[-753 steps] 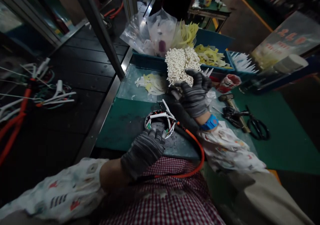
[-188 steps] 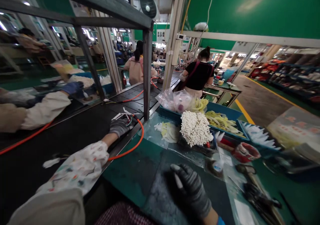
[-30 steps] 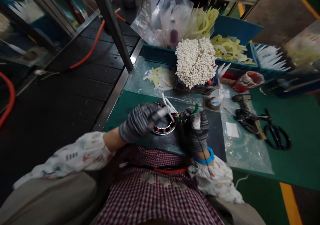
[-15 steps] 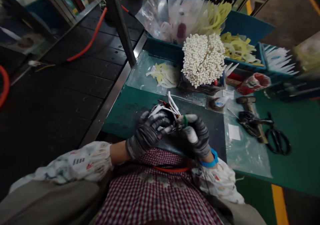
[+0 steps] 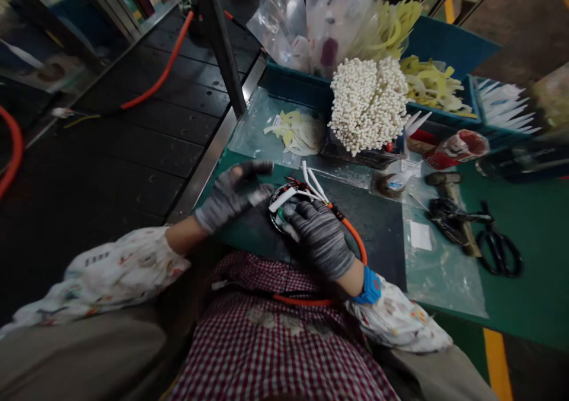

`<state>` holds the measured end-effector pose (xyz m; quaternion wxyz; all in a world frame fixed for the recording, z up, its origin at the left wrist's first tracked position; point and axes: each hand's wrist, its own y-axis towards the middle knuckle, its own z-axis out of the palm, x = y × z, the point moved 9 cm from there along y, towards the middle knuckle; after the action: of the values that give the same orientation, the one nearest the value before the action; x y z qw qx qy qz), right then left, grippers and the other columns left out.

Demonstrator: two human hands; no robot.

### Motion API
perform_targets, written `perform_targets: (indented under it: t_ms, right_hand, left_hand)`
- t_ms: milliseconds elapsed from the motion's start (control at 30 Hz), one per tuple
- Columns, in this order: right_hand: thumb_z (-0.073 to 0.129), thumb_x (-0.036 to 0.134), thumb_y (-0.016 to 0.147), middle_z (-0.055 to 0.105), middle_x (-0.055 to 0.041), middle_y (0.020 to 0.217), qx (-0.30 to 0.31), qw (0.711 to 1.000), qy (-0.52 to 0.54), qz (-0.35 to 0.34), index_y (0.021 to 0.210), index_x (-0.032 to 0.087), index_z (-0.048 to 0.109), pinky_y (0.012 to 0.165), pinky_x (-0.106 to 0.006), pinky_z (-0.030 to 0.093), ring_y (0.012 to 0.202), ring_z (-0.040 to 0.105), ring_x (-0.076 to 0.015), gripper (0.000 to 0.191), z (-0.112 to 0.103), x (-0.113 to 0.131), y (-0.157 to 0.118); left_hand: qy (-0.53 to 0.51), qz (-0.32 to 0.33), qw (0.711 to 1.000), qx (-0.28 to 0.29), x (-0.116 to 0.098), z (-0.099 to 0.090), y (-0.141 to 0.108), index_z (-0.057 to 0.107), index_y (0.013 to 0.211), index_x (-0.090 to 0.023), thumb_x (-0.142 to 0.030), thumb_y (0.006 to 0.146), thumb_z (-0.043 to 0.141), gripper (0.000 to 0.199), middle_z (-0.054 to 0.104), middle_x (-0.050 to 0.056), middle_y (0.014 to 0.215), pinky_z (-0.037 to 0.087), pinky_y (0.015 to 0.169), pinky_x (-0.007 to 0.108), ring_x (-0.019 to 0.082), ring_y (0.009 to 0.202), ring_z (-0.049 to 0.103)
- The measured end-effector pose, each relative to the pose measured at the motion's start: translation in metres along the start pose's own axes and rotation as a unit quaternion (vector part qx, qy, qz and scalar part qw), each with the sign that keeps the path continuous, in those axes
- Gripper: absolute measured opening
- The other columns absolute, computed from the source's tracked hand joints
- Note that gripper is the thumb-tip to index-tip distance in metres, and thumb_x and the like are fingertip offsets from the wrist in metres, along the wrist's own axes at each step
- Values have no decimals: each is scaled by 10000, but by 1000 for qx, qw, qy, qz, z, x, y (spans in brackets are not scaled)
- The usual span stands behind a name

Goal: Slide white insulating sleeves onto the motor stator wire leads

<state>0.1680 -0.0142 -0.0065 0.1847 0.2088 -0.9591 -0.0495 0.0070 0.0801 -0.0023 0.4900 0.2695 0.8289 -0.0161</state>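
Observation:
On the dark mat in front of me lies a round part that looks like a motor stator (image 5: 274, 218), with reddish wires at its rim. White sleeves (image 5: 316, 183) stick up from it, and a short white sleeve lies across its top. My right hand (image 5: 320, 235), in a grey striped glove, has its fingers curled onto the stator's near right side; something green shows by the fingertips. An orange cable (image 5: 359, 241) runs from the wires round past that hand. Left of the stator, apart from it, my left hand (image 5: 233, 192) is open, fingers spread and slightly blurred.
Behind the mat stand a bundle of white thin tubes (image 5: 368, 104) and a blue bin (image 5: 444, 39) with yellowish strips. To the right lie a hammer (image 5: 451, 190), black scissors (image 5: 500, 247) and a red can (image 5: 457, 150). A metal post (image 5: 222, 45) rises at the back left.
My left hand has let go of the stator and moved left, opening. My right hand has turned palm down over the stator, and the orange cable now shows beside it.

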Motion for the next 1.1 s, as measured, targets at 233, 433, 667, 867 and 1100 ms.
perform_targets:
  t_ms: [233,433,667,867,1100]
  right_hand:
    - [712,275,1062,838,-99,1205,-99,991,95,1,1336,304,820,957,-471,645,1085,746,-297,296,1,3,-40]
    - [696,207,1047,853,-54,1122,-152,980,126,9,1345,384,812,849,-420,640,984,743,-262,366,12,12,-74]
    - [700,247,1053,845,-98,1132,-177,981,74,19,1272,293,833,875,-450,651,1035,743,-290,260,9,26,-60]
    - [703,141,1029,842,-62,1076,-171,975,139,43,1241,330,838,913,-425,684,1023,753,-262,314,8,25,-66]
    - [831,351,985,668,-30,1576,-218,947,199,125,1432,418,718,1304,-623,466,1540,535,-361,465,-14,-33,-82]
  left_hand:
    - [-174,105,954,221,-21,69,-3,344,1694,-329,-515,927,860,944,614,157,1585,588,1196,555,328,1418,672]
    - [-136,107,970,171,-39,66,-37,371,1651,-370,-449,1003,793,777,558,139,1619,519,1282,573,341,1511,579]
    - [-83,86,983,140,-31,63,-45,337,1669,-389,-560,1066,658,704,539,137,1642,535,1272,600,351,1525,558]
    - [-59,57,993,86,-31,59,-53,328,1675,-383,-530,1077,651,694,518,148,1644,502,1298,611,354,1536,543]
    - [-60,126,989,54,-66,72,-47,347,1674,-375,-437,1073,642,672,499,145,1650,483,1296,616,363,1573,493]
